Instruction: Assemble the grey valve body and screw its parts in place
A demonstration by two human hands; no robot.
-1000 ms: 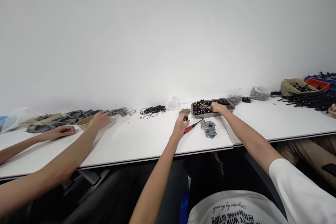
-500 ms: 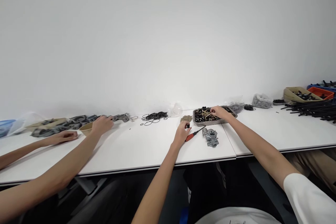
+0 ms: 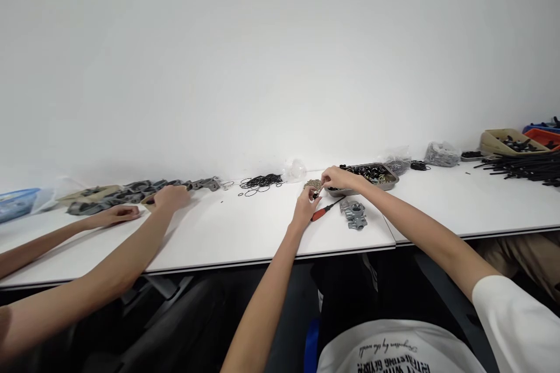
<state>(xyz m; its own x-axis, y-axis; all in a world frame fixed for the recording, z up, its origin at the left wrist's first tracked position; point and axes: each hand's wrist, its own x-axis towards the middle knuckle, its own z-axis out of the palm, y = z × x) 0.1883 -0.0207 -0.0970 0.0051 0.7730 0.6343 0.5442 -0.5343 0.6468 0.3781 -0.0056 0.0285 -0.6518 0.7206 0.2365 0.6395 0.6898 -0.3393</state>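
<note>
My left hand (image 3: pixel 305 207) is closed on a small black part (image 3: pixel 315 195), mostly hidden by the fingers. My right hand (image 3: pixel 340 178) meets it from the right, its fingertips pinching a thin brass-coloured piece (image 3: pixel 321 189) against or close to the black part; contact cannot be made out. Just behind both hands lies a heap of small brass-coloured pieces (image 3: pixel 311 184). A screwdriver with a red and black handle (image 3: pixel 321 213) rests beside my left hand. To its right, on the white table, sits a grey metal carburetor body (image 3: pixel 357 217).
A metal tray (image 3: pixel 391 185) of black and brass parts stands behind my right forearm. Black rubber rings (image 3: pixel 261 182) lie left, a clear bag (image 3: pixel 294 170) near them. At left, a co-worker's hands (image 3: pixel 172 198) are by grey parts. Black tubes (image 3: pixel 525 168) and bins (image 3: pixel 510 141) are far right.
My right hand has left the tray and come left to my left hand, carrying the thin piece. The view has tipped slightly; the carburetor body and screwdriver stay on the table.
</note>
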